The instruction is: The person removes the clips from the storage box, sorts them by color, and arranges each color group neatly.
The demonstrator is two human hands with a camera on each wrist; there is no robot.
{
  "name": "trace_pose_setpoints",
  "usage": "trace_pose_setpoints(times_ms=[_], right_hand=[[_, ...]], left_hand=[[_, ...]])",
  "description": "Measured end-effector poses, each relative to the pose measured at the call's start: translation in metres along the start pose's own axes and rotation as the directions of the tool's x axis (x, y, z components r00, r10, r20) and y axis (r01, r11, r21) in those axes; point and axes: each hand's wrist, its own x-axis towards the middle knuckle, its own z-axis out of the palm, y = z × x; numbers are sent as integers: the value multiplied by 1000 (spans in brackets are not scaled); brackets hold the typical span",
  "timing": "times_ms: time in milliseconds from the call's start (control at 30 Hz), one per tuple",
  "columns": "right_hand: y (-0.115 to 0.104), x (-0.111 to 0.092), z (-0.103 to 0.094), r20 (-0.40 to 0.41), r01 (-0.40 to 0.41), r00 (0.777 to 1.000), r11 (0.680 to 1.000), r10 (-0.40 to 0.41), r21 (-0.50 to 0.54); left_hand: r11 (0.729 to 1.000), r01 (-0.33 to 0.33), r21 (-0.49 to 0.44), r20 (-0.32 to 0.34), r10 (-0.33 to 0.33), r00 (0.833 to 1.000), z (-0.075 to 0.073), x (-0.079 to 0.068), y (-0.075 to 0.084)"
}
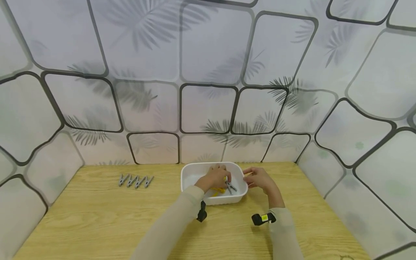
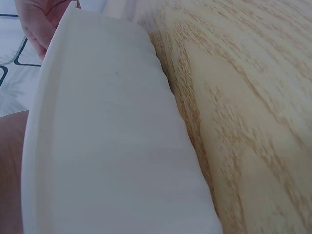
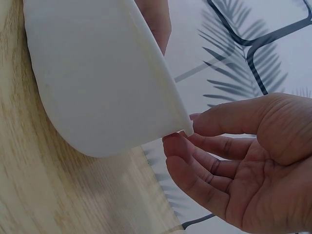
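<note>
A white plastic basin (image 1: 191,174) stands on the table, with yellow clothespins (image 1: 218,190) and grey clothespins (image 1: 231,187) inside it. My left hand (image 1: 215,177) reaches over the near side into the basin, its fingers bent down by the clothespins. What its fingertips touch is hidden, and the left wrist view shows mostly the basin's outer wall (image 2: 112,122). At the right end, my right hand (image 3: 243,161) pinches the basin's rim between thumb and fingers.
On the left of the table, several grey clothespins (image 1: 136,181) lie in a row. Behind the wooden table (image 1: 97,216) and at its sides hangs patterned cloth (image 1: 208,108).
</note>
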Motion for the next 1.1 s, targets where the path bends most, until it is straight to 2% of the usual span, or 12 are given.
trace_pose_setpoints(times_ms=[400,567,800,1100], right_hand=[[1,2,0,-18,-4,1000,1000,4,-4],[-1,0,0,5,10,1000,1000,-10,-8],[0,-1,-1,-1,13,1000,1000,-13,-5],[3,2,0,2,7,1000,1000,-7,-5]], left_hand=[[999,-16,45,-5,16,1000,1,-1,0],[999,-11,45,-8,11,1000,3,-1,0],[998,-36,53,-8,36,999,4,-2,-2],[998,-35,44,-13,35,999,3,-6,-4]])
